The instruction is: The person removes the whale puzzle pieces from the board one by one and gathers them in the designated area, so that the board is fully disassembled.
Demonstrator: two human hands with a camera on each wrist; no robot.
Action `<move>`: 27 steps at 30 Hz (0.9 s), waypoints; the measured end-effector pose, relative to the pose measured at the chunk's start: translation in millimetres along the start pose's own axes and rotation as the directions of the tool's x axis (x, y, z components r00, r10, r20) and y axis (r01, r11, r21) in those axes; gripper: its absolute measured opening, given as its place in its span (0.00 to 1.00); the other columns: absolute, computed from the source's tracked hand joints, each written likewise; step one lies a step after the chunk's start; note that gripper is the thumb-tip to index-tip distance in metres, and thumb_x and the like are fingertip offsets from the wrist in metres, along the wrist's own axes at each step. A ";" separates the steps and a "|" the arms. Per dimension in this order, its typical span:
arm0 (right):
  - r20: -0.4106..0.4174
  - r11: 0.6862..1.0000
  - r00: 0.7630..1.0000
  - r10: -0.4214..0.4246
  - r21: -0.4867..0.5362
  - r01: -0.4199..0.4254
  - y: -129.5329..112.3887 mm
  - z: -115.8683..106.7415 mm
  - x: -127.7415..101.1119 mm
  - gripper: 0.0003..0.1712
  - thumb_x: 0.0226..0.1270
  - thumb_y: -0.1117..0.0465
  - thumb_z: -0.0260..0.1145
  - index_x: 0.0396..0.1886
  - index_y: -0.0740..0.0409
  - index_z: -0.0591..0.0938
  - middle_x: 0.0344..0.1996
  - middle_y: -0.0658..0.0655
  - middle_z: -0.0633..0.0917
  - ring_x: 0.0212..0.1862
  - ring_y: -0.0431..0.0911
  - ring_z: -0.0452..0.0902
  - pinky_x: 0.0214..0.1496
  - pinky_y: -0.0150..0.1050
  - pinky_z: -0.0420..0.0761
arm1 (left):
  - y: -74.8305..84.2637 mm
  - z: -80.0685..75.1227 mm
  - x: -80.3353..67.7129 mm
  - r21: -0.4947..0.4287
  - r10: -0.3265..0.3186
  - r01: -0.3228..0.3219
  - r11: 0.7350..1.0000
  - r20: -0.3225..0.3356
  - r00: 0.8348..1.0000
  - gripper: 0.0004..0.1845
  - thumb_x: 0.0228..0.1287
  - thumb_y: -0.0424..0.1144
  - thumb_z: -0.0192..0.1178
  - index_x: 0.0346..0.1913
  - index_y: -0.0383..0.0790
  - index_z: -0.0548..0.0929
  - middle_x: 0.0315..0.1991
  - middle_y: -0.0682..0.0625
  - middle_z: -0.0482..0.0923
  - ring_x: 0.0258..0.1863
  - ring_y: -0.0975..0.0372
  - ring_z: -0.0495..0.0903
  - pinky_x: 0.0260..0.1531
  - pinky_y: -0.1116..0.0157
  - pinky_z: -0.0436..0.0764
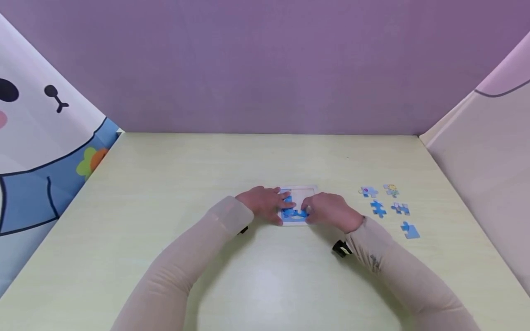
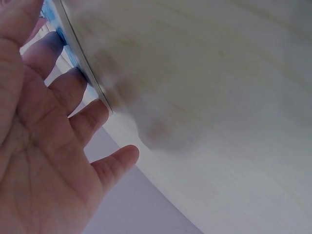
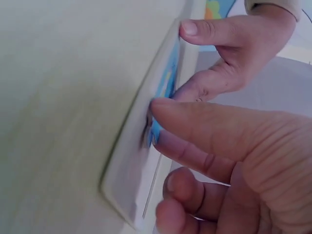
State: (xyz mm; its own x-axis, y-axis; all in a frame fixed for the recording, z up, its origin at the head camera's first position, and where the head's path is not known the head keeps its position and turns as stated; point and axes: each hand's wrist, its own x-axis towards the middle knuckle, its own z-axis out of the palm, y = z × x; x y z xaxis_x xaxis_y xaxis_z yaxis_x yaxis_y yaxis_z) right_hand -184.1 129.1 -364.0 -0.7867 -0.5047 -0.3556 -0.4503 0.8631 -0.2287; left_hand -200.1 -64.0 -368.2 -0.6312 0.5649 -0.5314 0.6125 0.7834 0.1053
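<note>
At the middle of a pale table (image 1: 165, 193), a left hand (image 1: 265, 202) and right hand (image 1: 327, 209), fingers fairly straight, press blue pieces flat into a puzzle tray (image 1: 308, 189), seemingly mid-assembly; fetching one of the loose pieces (image 1: 377, 209) lying well to the right likely follows.

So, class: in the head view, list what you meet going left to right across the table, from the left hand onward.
Left hand → puzzle tray → right hand → pink-marked loose piece → yellow-marked loose piece → lowest blue loose piece.
</note>
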 end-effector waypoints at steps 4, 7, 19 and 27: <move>-0.005 0.999 1.000 0.015 0.036 -0.015 -1.1 -2.0 4.7 0.13 0.56 0.59 0.69 0.43 0.53 0.85 0.39 0.52 0.86 0.35 0.47 0.76 0.34 0.44 0.76 | -0.1 0.5 -0.5 -0.006 0.004 -0.005 1.000 -0.002 1.000 0.36 0.65 0.57 0.57 0.73 0.65 0.55 0.76 0.59 0.45 0.75 0.57 0.44 0.68 0.47 0.54; 0.001 0.997 1.000 0.017 0.070 -0.017 -1.0 -3.6 6.5 0.09 0.57 0.60 0.69 0.39 0.52 0.84 0.38 0.52 0.85 0.34 0.46 0.75 0.34 0.43 0.75 | 0.0 0.5 -0.6 -0.004 0.009 -0.009 1.000 -0.001 1.000 0.36 0.65 0.57 0.57 0.74 0.65 0.55 0.76 0.59 0.45 0.75 0.57 0.44 0.67 0.47 0.54; -0.029 0.988 0.999 -0.031 0.148 0.035 1.1 -4.6 4.4 0.02 0.64 0.60 0.65 0.33 0.53 0.82 0.31 0.49 0.82 0.31 0.43 0.73 0.32 0.38 0.72 | 0.4 -3.0 -1.5 0.008 -0.007 0.007 1.000 0.016 1.000 0.36 0.65 0.58 0.57 0.74 0.65 0.55 0.76 0.59 0.45 0.75 0.59 0.44 0.68 0.48 0.55; -0.031 0.982 0.999 -0.038 0.182 0.043 3.0 -3.3 1.6 0.02 0.66 0.61 0.64 0.36 0.52 0.83 0.36 0.52 0.84 0.35 0.45 0.75 0.36 0.40 0.75 | 0.9 -1.0 0.2 0.009 -0.006 0.006 1.000 0.019 1.000 0.37 0.65 0.59 0.56 0.74 0.66 0.54 0.76 0.60 0.44 0.75 0.59 0.43 0.68 0.47 0.53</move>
State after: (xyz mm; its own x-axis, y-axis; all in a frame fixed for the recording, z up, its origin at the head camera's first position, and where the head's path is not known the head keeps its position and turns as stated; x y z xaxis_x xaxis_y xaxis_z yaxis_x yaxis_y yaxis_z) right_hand -188.1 131.0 -362.3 -0.7819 -0.5360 -0.3182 -0.3994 0.8227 -0.4045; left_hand -200.2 -62.9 -367.4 -0.6258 0.5554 -0.5476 0.6130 0.7844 0.0951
